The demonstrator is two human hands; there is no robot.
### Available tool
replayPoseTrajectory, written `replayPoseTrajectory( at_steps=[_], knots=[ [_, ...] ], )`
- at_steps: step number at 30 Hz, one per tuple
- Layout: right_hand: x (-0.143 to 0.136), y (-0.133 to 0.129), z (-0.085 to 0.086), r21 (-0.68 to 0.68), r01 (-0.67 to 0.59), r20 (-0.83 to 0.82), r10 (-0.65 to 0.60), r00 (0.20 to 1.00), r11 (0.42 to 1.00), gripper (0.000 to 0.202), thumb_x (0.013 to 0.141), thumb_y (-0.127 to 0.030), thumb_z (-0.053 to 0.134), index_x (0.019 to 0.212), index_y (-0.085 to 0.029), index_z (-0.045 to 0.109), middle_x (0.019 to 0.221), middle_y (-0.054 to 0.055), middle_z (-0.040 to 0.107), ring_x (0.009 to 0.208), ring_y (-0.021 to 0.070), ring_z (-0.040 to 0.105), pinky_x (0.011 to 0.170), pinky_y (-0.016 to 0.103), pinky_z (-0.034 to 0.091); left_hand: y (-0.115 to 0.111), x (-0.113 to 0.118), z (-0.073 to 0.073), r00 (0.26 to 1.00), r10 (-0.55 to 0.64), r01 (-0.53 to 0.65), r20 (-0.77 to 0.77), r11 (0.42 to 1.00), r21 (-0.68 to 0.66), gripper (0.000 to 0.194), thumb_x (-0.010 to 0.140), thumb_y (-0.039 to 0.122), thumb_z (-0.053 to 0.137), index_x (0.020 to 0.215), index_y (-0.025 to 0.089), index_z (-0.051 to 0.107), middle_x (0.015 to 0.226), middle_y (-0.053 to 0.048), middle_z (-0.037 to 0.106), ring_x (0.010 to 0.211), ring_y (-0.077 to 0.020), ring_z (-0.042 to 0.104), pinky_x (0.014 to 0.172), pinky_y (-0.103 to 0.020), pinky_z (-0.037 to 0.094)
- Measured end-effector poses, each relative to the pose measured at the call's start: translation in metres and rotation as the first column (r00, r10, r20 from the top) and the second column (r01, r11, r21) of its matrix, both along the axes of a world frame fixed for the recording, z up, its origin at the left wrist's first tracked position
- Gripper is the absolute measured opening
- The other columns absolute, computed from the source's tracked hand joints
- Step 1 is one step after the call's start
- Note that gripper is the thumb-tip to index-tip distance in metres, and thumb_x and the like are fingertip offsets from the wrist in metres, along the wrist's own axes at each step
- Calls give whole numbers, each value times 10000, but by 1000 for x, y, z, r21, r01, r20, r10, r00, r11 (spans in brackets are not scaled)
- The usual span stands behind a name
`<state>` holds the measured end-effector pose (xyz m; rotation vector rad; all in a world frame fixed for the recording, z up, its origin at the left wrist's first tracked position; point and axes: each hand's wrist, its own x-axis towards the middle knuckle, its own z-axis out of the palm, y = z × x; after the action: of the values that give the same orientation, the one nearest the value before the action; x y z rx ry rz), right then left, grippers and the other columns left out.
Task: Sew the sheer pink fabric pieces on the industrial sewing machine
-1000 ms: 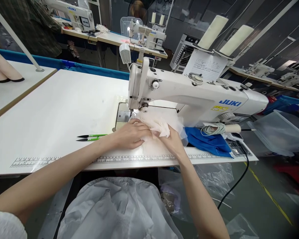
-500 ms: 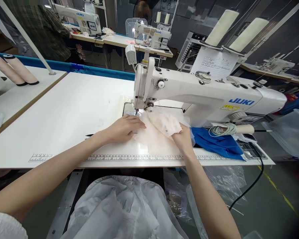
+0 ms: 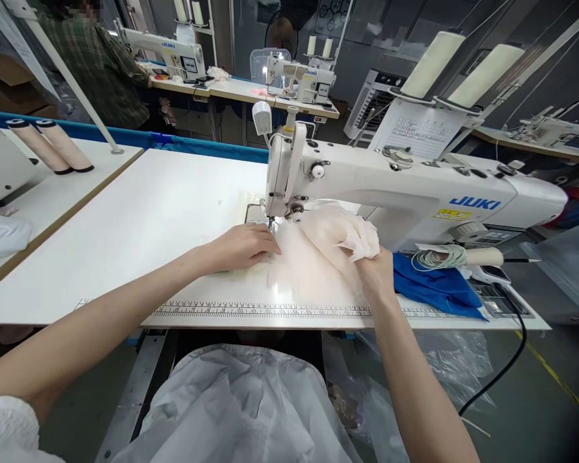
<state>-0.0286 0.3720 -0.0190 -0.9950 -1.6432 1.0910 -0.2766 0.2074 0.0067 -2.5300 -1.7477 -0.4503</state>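
Note:
Pale peach sheer fabric (image 3: 313, 267) spreads over the white table under the head of the sewing machine (image 3: 386, 173). Beside the needle area, my left hand (image 3: 246, 247) lies palm down with its fingers stretched out, the tips at the fabric's left edge. My right hand (image 3: 377, 273) pinches a gathered, raised bunch of the same fabric to the right of the needle. The bunch hides part of the machine bed, and the presser foot (image 3: 272, 222) shows just above my left fingertips.
A blue cloth (image 3: 434, 283) lies right of my right hand, below a coil of pale cord (image 3: 439, 255) and a thread cone (image 3: 482, 256). A printed ruler (image 3: 270, 311) runs along the front edge. Across the room, a person (image 3: 96, 71) stands by another machine.
My right hand has moved rightward and gathered the fabric into a fuller, higher bunch. My left hand stays beside the needle. The whole view has shifted slightly.

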Motion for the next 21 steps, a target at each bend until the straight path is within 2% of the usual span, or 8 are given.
replayPoseTrajectory(
  at_steps=[4, 7, 10, 13, 15, 18, 21],
  knots=[
    [1, 1, 0, 1, 24, -29, -24, 999, 1000, 433, 585, -297, 811, 984, -153, 723, 1011, 94, 732, 977, 310, 648, 791, 389, 529, 3, 0, -2, 997, -39, 39, -68, 999, -1, 190, 918, 147, 517, 896, 210, 695, 942, -36, 720, 965, -216, 605, 838, -327, 450],
    [1, 1, 0, 16, 22, -54, -21, 998, 1000, 456, 588, -305, 818, 1004, -149, 716, 1025, 95, 729, 987, 307, 649, 807, 389, 529, 5, 2, -1, 997, -24, 25, -72, 1000, 17, 142, 914, 184, 547, 839, 198, 666, 946, -42, 709, 934, -212, 621, 813, -320, 444],
    [2, 1, 0, 26, 28, -65, -26, 998, 999, 467, 587, -315, 829, 1007, -148, 711, 1011, 95, 730, 989, 304, 648, 808, 385, 531, 4, 4, 0, 999, 11, -10, -44, 1000, 29, 71, 889, 175, 569, 873, 196, 635, 929, -18, 705, 815, -169, 641, 720, -277, 451],
    [3, 2, -4, 24, 26, -66, -24, 998, 999, 446, 593, -315, 832, 994, -163, 711, 1000, 83, 730, 977, 295, 651, 809, 380, 534, -1, 4, 0, 999, 29, -27, -37, 999, 33, 74, 881, 151, 558, 897, 196, 615, 809, 8, 692, 697, -144, 628, 640, -252, 438],
    [3, 3, -7, 35, 8, -74, -5, 997, 999, 404, 600, -317, 827, 960, -173, 711, 976, 73, 730, 954, 285, 654, 804, 373, 538, -5, 3, -1, 998, 21, -19, -53, 999, 43, 100, 891, 144, 540, 933, 193, 618, 806, 1, 695, 713, -152, 633, 657, -258, 445],
    [3, 5, -11, 59, -5, -82, 10, 997, 998, 325, 609, -314, 810, 884, -174, 707, 903, 64, 728, 897, 271, 654, 762, 364, 542, -7, 3, -6, 995, -2, 8, -99, 998, 68, 199, 918, 125, 488, 1031, 201, 633, 929, -30, 717, 815, -171, 649, 719, -282, 452],
    [3, 6, -12, 60, -14, -84, 19, 996, 998, 272, 615, -303, 786, 838, -174, 700, 857, 54, 720, 836, 252, 646, 740, 361, 531, -4, 6, -10, 989, -12, 26, -148, 995, 93, 224, 940, 137, 447, 966, 193, 663, 944, -47, 724, 815, -183, 643, 725, -309, 438]
  ],
)
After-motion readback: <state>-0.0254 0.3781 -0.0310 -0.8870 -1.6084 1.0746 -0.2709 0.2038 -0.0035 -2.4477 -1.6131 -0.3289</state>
